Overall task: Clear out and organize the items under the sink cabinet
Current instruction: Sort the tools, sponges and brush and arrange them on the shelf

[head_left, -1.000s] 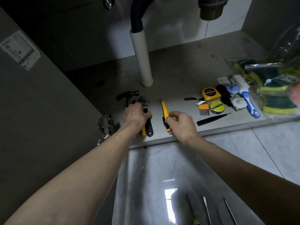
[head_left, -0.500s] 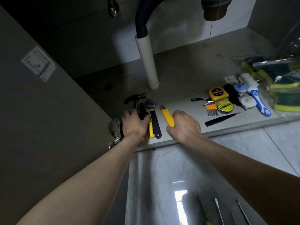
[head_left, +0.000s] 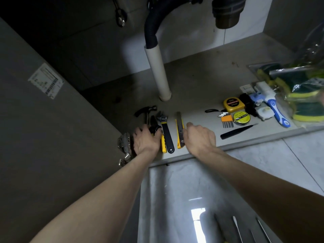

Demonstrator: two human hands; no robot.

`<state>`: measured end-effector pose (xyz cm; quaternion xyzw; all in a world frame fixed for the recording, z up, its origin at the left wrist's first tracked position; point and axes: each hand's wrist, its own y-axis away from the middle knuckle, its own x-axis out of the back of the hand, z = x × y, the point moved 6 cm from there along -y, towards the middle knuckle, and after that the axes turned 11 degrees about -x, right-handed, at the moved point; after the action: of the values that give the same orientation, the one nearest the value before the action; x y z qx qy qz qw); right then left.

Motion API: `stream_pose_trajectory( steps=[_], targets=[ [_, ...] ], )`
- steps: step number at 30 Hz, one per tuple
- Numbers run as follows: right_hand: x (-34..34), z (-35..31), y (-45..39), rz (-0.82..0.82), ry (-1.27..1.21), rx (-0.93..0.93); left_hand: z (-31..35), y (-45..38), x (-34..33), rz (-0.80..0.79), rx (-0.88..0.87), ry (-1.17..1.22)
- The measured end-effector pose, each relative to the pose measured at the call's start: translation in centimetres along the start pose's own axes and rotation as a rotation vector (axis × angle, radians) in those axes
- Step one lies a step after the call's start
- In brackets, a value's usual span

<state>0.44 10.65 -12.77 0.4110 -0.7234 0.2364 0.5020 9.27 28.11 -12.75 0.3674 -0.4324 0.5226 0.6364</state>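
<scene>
On the cabinet floor (head_left: pixel 201 81) tools lie mostly in rows; left hand (head_left: pixel 146 141) grips pliers (head_left: pixel 153 122), right hand (head_left: pixel 199 137) touches the knife (head_left: pixel 179 130), fingers loose; little remains.

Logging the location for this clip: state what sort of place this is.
Most likely the floor of an under-sink cabinet in a home. A white drain pipe rises from the cabinet floor, a sink drain fitting hangs above, and hand tools such as an adjustable wrench lie in a row.
</scene>
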Motion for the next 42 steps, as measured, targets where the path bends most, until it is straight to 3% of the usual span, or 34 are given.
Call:
stream_pose_trajectory(
  steps=[2, 6, 10, 17, 42],
  targets=[
    [0.1, 0.2, 0.5, 0.037, -0.06, 0.047, 0.1, 0.4, 0.1, 0.035, -0.002, 0.018],
    [-0.9, -0.5, 0.4, -0.052, -0.086, 0.12, -0.4, 1.6, 0.4, 0.091, 0.022, 0.135],
    [-1.7, -1.9, 0.2, -0.165, -0.167, 0.108, -0.9, 2.2, 0.4, 0.083, 0.037, 0.154],
    [-2.0, -2.6, 0.5, -0.197, -0.187, 0.08, -1.0, 2.3, 0.6, 0.059, 0.037, 0.14],
    [-2.1, -2.1, 0.4, -0.136, -0.233, -0.139, -0.3, 4.5, 0.6, 0.224, 0.038, 0.194]
  ],
)
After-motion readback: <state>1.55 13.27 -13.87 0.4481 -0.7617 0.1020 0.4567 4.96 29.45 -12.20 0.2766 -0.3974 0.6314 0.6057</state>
